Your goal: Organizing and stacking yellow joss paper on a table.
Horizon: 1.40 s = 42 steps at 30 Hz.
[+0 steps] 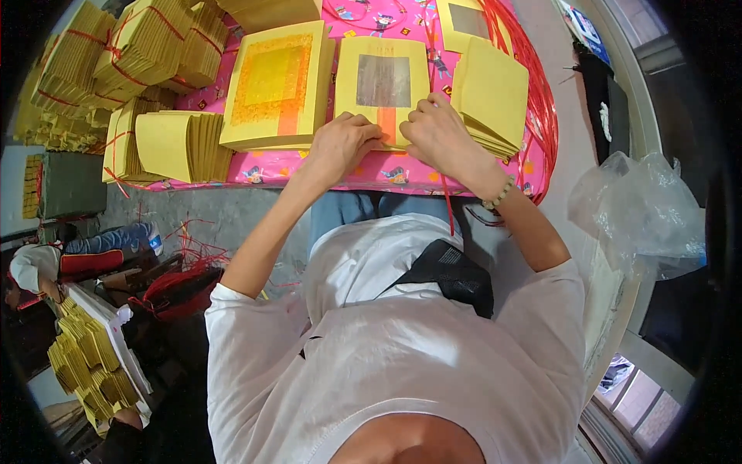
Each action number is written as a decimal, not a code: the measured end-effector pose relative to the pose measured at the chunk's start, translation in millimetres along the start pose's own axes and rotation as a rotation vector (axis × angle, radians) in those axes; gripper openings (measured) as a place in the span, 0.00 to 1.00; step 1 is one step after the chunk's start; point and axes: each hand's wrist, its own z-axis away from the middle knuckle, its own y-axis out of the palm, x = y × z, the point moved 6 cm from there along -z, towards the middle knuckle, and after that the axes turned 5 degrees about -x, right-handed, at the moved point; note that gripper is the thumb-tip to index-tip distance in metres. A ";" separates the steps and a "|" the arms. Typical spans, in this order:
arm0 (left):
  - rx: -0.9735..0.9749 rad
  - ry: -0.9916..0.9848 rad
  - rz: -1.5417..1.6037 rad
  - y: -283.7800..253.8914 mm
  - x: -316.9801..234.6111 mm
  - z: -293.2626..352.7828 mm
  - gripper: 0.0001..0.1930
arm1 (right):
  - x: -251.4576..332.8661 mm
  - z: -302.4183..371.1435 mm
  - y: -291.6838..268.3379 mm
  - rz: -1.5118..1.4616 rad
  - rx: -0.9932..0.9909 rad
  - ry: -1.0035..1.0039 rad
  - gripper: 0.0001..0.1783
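Note:
A stack of yellow joss paper with a silver square and an orange-red band below it lies before me on the pink patterned tabletop. At its near edge my left hand is closed, fingertips pressed on the left of the band. From the other side my right hand pinches the same edge, its fingers curled; the thumbs are partly hidden. A red string hangs below the table edge under my right wrist. Left of the stack sits a thicker joss paper stack with a gold square; right of it, plain yellow paper.
Tied bundles of yellow paper pile up at the far left. Long red strings drape over the table's right side. A clear plastic bag lies on the right ledge. At lower left, another person's arm shows beside more bundles.

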 end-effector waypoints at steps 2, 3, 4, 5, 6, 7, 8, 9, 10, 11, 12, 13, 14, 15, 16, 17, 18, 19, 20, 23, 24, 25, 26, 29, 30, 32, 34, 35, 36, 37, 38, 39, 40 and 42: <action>-0.033 0.010 0.008 -1.4 0.5 -0.3 0.07 | -2.0 1.5 1.0 -0.022 0.006 0.011 0.08; -0.038 0.012 0.001 -1.5 1.0 -0.7 0.07 | -3.0 2.1 1.3 -0.042 0.011 0.023 0.07; -0.042 0.014 -0.006 -1.7 1.3 -1.0 0.07 | -2.9 2.3 0.7 -0.044 0.011 0.023 0.07; -0.041 0.012 -0.004 -1.3 2.0 -1.5 0.07 | -3.3 2.0 2.3 -0.040 0.040 0.028 0.06; -0.031 0.013 -0.010 -0.8 2.4 -2.2 0.07 | -3.7 1.9 4.4 -0.036 0.069 0.033 0.06; -0.022 0.014 -0.017 0.0 3.0 -2.5 0.07 | -4.7 2.7 7.3 -0.038 0.072 0.033 0.06; -0.021 0.013 -0.018 0.2 3.5 -2.7 0.07 | -4.1 3.3 4.8 -0.038 -0.012 0.007 0.04; -0.031 0.017 -0.003 -0.4 3.9 -2.8 0.07 | -2.9 4.0 1.3 -0.038 -0.095 -0.020 0.05; -0.041 0.021 0.011 -0.9 3.9 -2.7 0.07 | -3.3 4.5 1.9 -0.039 -0.096 -0.020 0.05; -0.040 0.021 0.012 -1.9 2.7 -3.0 0.07 | -4.9 4.0 4.0 -0.060 -0.030 0.013 0.05; -0.009 -0.002 0.015 -1.7 2.6 -3.4 0.08 | -6.4 3.9 7.0 -0.081 0.036 0.047 0.08; 0.022 -0.025 0.017 -0.7 3.2 -3.6 0.09 | -6.3 3.5 7.1 -0.082 0.037 0.048 0.08; 0.022 -0.026 0.017 -0.2 3.5 -2.9 0.09 | -6.4 3.1 8.4 -0.079 0.062 0.057 0.08; -0.008 -0.008 0.015 -0.9 3.3 -2.6 0.08 | -6.6 3.0 9.9 -0.076 0.087 0.066 0.08; -0.038 0.009 0.012 -2.1 3.0 -2.5 0.07 | -6.7 4.1 10.9 -0.077 0.088 0.065 0.08; -0.038 0.009 0.013 -2.2 3.2 -2.8 0.07 | -6.8 5.8 9.1 -0.092 0.033 0.056 0.08; -0.028 0.009 0.012 -2.1 3.3 -3.2 0.07 | -6.6 6.8 6.7 -0.107 -0.022 0.047 0.08; -0.019 0.010 0.011 -1.5 3.2 -3.3 0.07 | -6.6 6.9 7.3 -0.107 -0.021 0.047 0.08; -0.019 0.009 0.011 -1.4 3.6 -3.1 0.07 | -6.7 5.7 8.5 -0.094 0.008 0.050 0.08; -0.021 0.004 0.012 -1.0 4.8 -2.9 0.08 | -6.2 4.6 9.1 -0.080 0.031 0.058 0.08; -0.015 0.005 0.017 -0.5 5.4 -3.0 0.08 | -6.3 4.3 8.6 -0.080 0.025 0.064 0.07; -0.008 0.005 0.023 0.0 5.8 -3.1 0.08 | -6.4 3.6 8.7 -0.081 0.025 0.064 0.07; -0.008 0.005 0.023 0.0 5.6 -3.3 0.08 | -6.8 3.3 10.4 -0.067 0.056 0.066 0.07; -0.014 0.006 0.024 -0.8 5.3 -3.7 0.08 | -6.0 3.1 8.8 -0.055 0.078 0.063 0.07; -0.020 0.006 0.025 -1.5 5.2 -3.7 0.08 | -4.7 3.1 7.1 -0.058 0.069 0.059 0.06; -0.029 0.007 0.023 -2.2 4.9 -4.3 0.08 | -2.5 4.1 8.7 -0.059 0.048 0.057 0.05; -0.014 -0.011 -0.007 -0.4 4.5 -4.4 0.07 | 1.4 5.1 9.5 -0.057 0.024 0.055 0.05; -0.018 -0.009 -0.010 -1.5 2.9 -4.9 0.07 | 5.1 4.9 7.2 -0.014 -0.012 0.046 0.03; 0.019 -0.027 -0.016 -0.2 2.2 -4.9 0.08 | 7.0 4.9 5.3 0.030 -0.049 0.037 0.02; 0.056 -0.046 -0.021 1.1 1.6 -5.1 0.09 | 6.7 5.1 5.9 0.027 -0.059 0.027 0.03; 0.051 -0.045 -0.027 -0.2 0.1 -5.0 0.09 | 7.3 5.0 5.1 0.031 -0.064 0.024 0.03; 0.018 0.004 -0.038 -2.4 -4.0 -5.0 0.09 | 4.7 5.9 5.6 -0.022 -0.039 0.087 0.05; -0.015 0.053 -0.050 -4.1 -7.8 -5.7 0.09 | 2.0 7.0 6.1 -0.075 -0.015 0.150 0.06; -0.061 0.086 -0.066 -4.7 -11.8 -7.8 0.10 | 3.4 7.3 2.8 -0.069 -0.047 0.155 0.07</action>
